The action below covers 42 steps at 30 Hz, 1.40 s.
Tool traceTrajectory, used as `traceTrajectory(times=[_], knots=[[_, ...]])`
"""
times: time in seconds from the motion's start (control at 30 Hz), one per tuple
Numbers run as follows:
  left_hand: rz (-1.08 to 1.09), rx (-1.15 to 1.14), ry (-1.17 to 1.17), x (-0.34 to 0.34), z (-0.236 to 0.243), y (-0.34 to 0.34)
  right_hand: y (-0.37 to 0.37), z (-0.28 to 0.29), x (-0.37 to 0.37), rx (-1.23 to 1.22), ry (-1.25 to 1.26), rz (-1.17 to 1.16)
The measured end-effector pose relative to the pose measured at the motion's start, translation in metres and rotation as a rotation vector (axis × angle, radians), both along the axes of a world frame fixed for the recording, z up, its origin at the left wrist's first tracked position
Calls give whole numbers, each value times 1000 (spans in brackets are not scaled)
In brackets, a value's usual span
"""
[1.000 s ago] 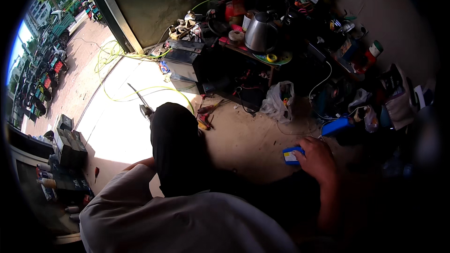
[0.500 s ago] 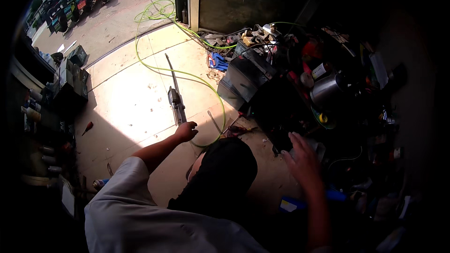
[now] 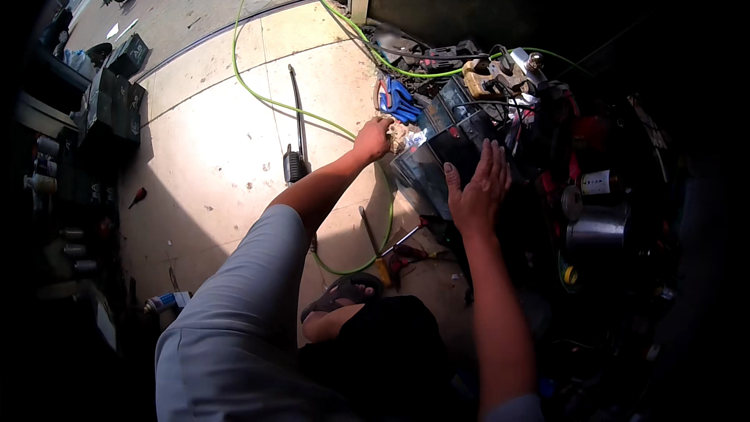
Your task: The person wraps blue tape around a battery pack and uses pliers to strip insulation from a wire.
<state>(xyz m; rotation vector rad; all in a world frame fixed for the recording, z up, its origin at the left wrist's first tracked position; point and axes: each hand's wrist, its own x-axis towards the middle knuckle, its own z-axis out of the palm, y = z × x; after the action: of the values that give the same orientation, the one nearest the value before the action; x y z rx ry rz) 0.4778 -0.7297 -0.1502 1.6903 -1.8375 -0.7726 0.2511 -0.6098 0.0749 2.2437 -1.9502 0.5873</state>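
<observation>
My left hand (image 3: 373, 139) reaches forward to the floor beside the batteries. Its fingers are curled at the edge of a crumpled beige rag (image 3: 398, 134), though their tips are partly hidden. My right hand (image 3: 479, 191) is held up, fingers stretched and thumb apart, holding nothing in front of the dark batteries (image 3: 441, 148). Beyond the rag lie blue gloves (image 3: 400, 100). A long, thin dark tool with a ribbed black part (image 3: 293, 166) lies on the floor left of my left hand, its near end hidden by my arm.
A green hose (image 3: 312, 115) loops across the floor. A yellow-handled screwdriver (image 3: 381, 270) and red-handled pliers (image 3: 406, 256) lie near my foot. More batteries (image 3: 109, 113) stand at the left. A metal can (image 3: 598, 228) sits among clutter at right, and a power strip (image 3: 492, 78) lies behind.
My left hand has left the near end of the long tool and moved forward and right to the rag. My right hand has risen toward the batteries. The view has shifted.
</observation>
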Motion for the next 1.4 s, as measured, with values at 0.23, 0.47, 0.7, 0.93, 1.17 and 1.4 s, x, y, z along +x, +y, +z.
traceTrajectory(times=[0.23, 0.47, 0.7, 0.93, 1.17, 1.4], knots=[[80, -25, -164, 0, -96, -99, -13, 8, 5, 54, 12, 37], [443, 46, 60, -30, -93, -147, -18, 5, -7, 89, 3, -28], [521, 90, -196, -12, -116, -175, -17, 11, -3, 133, -17, -9], [647, 124, 65, 13, -118, -182, -16, 13, -3, 133, -72, 17], [677, 118, 1099, -1, 14, -102, -8, 3, -20, 55, -125, -60], [369, 35, 1235, 45, 165, 107, 1, 12, -14, -15, -189, -41]])
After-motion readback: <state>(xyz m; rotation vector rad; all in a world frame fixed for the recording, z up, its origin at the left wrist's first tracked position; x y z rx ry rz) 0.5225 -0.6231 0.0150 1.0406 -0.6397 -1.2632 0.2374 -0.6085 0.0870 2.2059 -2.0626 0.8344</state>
